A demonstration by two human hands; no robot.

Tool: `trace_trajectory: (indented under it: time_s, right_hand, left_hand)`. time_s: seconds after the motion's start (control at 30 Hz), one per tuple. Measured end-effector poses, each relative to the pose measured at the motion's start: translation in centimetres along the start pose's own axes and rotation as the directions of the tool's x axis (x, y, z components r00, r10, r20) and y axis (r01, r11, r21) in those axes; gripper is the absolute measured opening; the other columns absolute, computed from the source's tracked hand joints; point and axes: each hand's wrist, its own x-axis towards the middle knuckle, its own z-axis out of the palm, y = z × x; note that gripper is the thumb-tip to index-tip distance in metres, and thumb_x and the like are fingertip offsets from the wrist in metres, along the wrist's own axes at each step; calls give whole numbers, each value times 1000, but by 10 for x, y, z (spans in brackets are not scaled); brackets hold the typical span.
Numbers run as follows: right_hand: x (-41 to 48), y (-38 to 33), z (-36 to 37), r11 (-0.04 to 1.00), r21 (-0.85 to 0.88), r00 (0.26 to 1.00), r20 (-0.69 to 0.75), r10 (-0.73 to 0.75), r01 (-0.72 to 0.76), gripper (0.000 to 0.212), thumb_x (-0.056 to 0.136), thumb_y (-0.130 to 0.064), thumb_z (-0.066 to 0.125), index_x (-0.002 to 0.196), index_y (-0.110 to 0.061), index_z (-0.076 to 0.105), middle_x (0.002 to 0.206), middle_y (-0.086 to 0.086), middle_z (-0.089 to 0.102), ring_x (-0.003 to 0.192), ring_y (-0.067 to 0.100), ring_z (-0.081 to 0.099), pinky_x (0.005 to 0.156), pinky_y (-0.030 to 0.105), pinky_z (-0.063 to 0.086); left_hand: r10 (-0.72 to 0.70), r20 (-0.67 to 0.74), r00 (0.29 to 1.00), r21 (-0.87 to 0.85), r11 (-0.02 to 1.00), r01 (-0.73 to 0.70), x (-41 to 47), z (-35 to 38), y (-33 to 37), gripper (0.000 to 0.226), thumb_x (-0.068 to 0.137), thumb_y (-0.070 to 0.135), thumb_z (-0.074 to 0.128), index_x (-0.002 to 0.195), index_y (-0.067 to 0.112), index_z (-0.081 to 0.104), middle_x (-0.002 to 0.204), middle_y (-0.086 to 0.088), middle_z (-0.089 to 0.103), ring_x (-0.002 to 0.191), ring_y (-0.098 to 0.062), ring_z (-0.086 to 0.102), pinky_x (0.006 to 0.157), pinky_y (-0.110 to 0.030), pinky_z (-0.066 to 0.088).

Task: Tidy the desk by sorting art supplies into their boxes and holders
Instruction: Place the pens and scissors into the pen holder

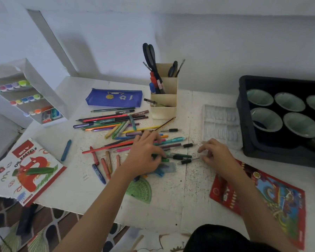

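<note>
"OIL PASTELS" stands in black capitals on the flat white-and-red cardboard box (25,170) lying well to the left of our left hand (144,155). The logo on its red corner label is too blurred to read. Under our right forearm lies a flat red cardboard box with a bright swirling picture (284,200), and its round yellow badge is illegible.

Our left hand reaches forward palm down, fingers curled, thumb and fingertips pinching the end of a green plastic pen (165,159) on the white speckled desk (171,193). Our right hand (218,157) lies just to its right, palm down, fingers bent with the tips at the desk. We cannot tell whether they hold anything. Between the hands lie thin sticks with black caps (186,161).

Beyond the left hand fans a loose heap of coloured pencils and pens (113,122), and left of that hand lie stubby wax crayons (105,166). Farther beyond stands a tiered cream card holder (164,108) with black-handled scissors (149,55) upright in it. A blue fabric pencil case (115,98) lies left of the holder.

Beyond the right hand rests a clear moulded plastic insert (220,122), and right of it a black plastic tray (243,113) holds round pale green bowls (289,101). A green translucent half-round protractor (140,190) lies beside our left wrist.
</note>
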Motion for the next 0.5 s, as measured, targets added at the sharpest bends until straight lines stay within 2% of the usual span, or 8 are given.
trace_trajectory:
  time_s: [0.13, 0.23, 0.3, 0.37, 0.5]
  right_hand:
    - [1, 2, 3, 1000, -27, 1000, 15, 2, -2, 7, 85, -13, 66, 89, -18, 68, 101, -9, 46, 72, -1, 49, 79, 19, 42]
    - [1, 2, 2, 999, -40, 999, 47, 8, -6, 5, 84, -14, 68, 87, -17, 69, 100, -9, 46, 76, 0, 49, 82, 23, 45]
    - [-1, 5, 3, 996, -84, 999, 53, 12, -7, 8, 83, -13, 69, 90, -17, 70, 99, -7, 45, 84, 4, 47, 82, 23, 44]
    - [-2, 8, 3, 990, -138, 1000, 12, 26, -24, 11, 83, -11, 68, 94, -15, 70, 98, -6, 44, 91, 7, 41, 80, 20, 40]
    - [-8, 8, -3, 980, -197, 999, -41, 24, -32, 11, 83, -9, 68, 93, -13, 70, 98, -7, 45, 105, 13, 41, 83, 22, 39]
  left_hand:
    - [3, 58, 998, 119, 993, -10, 3, 6, 5, 16, 82, 32, 61, 90, 36, 75, 103, 3, 51, 95, -15, 35, 73, -31, 19]
    - [-15, 42, 999, 144, 989, 9, 10, 8, 12, 7, 80, 30, 71, 85, 32, 74, 101, 2, 52, 95, -16, 36, 74, -33, 25]
    - [-8, 70, 997, 179, 984, -4, 15, 6, 16, 8, 77, 33, 73, 84, 31, 74, 102, 2, 52, 100, -18, 39, 77, -33, 23]
    - [-18, 158, 987, 236, 972, -20, 20, 4, 21, 13, 81, 37, 68, 91, 32, 73, 111, 3, 48, 110, -19, 39, 79, -32, 17]
    - [-79, 259, 963, 307, 952, -4, 26, 3, 29, 23, 87, 42, 59, 105, 34, 70, 122, 6, 40, 118, -16, 30, 88, -35, 21]
